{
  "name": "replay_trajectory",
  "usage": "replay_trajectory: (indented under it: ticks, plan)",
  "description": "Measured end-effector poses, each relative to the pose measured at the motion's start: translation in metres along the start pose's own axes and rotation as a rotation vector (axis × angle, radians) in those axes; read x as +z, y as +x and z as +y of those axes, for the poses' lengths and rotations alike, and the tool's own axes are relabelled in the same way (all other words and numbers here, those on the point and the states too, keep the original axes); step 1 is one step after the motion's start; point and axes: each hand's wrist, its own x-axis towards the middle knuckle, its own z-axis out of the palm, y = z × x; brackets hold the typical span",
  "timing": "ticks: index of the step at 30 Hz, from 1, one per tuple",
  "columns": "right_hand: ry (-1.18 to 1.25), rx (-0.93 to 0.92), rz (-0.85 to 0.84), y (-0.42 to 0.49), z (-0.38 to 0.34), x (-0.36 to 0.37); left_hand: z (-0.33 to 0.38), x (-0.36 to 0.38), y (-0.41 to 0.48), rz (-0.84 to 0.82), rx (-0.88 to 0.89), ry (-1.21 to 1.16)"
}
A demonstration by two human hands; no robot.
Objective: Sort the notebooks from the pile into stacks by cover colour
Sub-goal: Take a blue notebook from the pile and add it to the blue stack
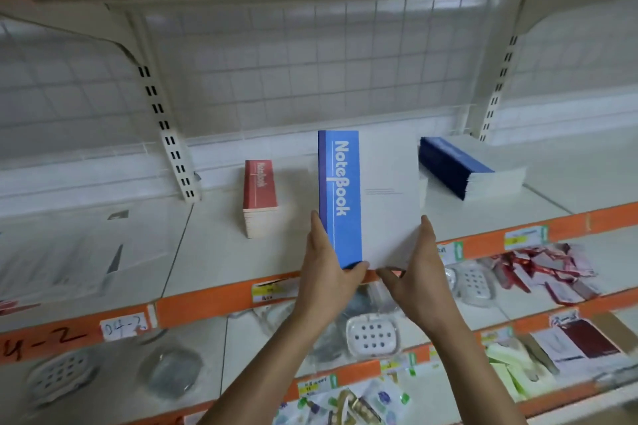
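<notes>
A notebook with a blue spine band reading "NoteBook" and a white cover (379,197) is held up over the front of the white shelf (214,245). My left hand (328,266) grips its lower left edge, thumb under the bottom corner. My right hand (419,272) holds its lower right edge, thumb below. A stack of red-banded notebooks (259,197) lies on the shelf to the left. Behind the held notebook, on the right, a stack of dark-blue-banded notebooks (462,166) lies at an angle.
The shelf has an orange front rail (221,304) with price tags and a wire grid back (310,62). Lower shelves hold packaged soap dishes (373,335), red-and-white packets (542,269) and other packed goods. White uprights (169,134) flank the bay.
</notes>
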Motion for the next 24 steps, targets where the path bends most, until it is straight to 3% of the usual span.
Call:
replay_trajectory:
  ticks: [7,15,24]
  plan:
    - [0.017,-0.050,0.088,0.060,0.048,-0.071,0.046,0.086,0.056,-0.035,0.004,-0.063]
    - [-0.107,-0.117,-0.041,0.145,0.113,-0.161,0.087,0.193,0.120,-0.019,0.002,-0.082]
    - [-0.160,-0.200,-0.065,0.214,0.159,-0.208,0.120,0.237,0.176,-0.110,0.070,0.055]
